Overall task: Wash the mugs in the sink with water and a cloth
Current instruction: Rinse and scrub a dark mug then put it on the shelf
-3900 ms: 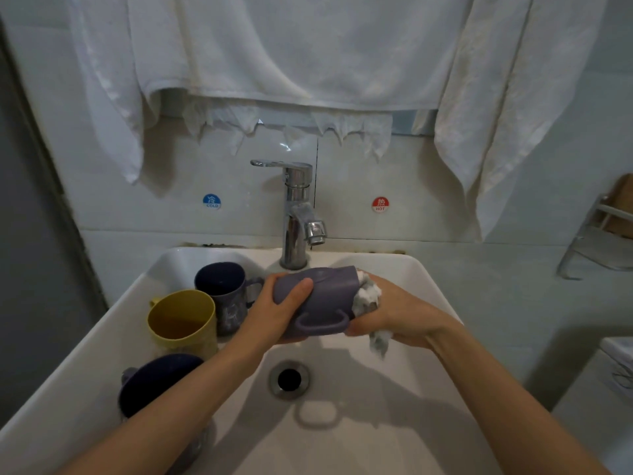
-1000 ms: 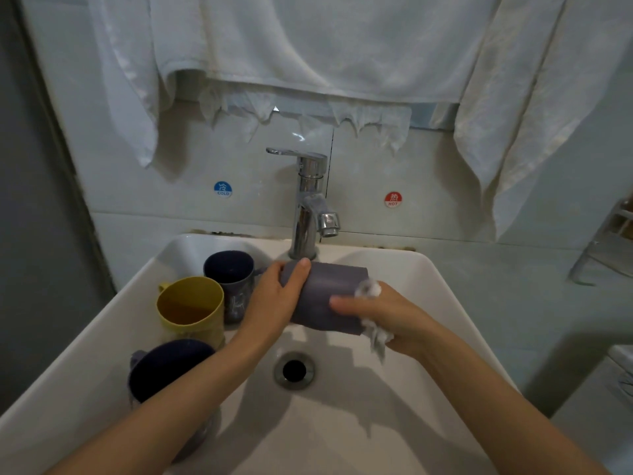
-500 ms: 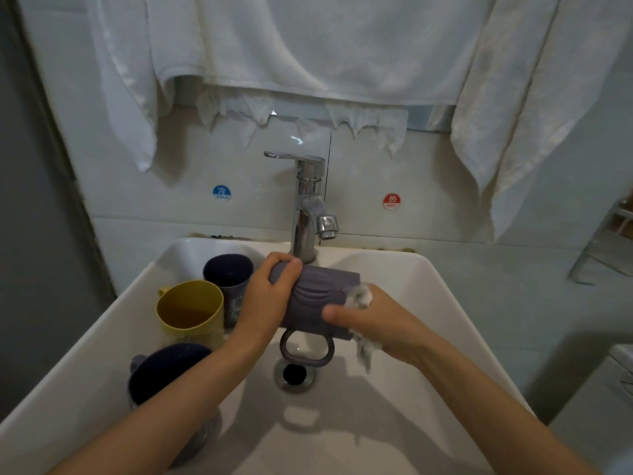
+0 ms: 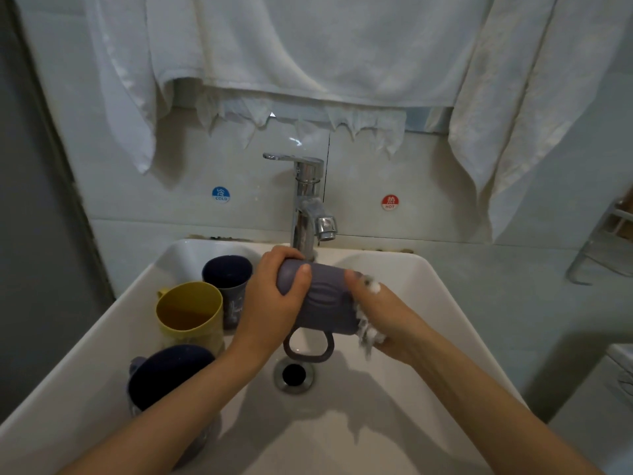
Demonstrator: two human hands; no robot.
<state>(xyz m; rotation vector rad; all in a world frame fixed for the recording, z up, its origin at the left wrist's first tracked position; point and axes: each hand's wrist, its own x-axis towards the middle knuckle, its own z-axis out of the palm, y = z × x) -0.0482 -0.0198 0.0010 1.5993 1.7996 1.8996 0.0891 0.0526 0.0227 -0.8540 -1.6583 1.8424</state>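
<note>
A grey-purple mug (image 4: 325, 303) lies on its side above the drain, handle hanging down. My left hand (image 4: 270, 299) grips its base end, thumb over the top. My right hand (image 4: 387, 313) holds a white cloth (image 4: 368, 329) bunched against the mug's open end, forefinger stretched along the mug wall. Three more mugs stand at the left of the white sink (image 4: 435, 303): a dark blue mug (image 4: 227, 279) at the back, a yellow mug (image 4: 190, 313) in the middle, and a dark blue mug (image 4: 168, 375) nearest me, partly behind my left forearm.
A chrome tap (image 4: 308, 204) stands just behind the mug; no water runs from it. The drain (image 4: 294, 374) lies below the mug handle. White towels (image 4: 308, 46) hang over the wall above. A metal rack (image 4: 603, 241) is at the right edge.
The mug has turned in my hands: its handle, on the near side 3.9 s ago, went out of sight and now hangs straight down. My right hand keeps the cloth at the rim.
</note>
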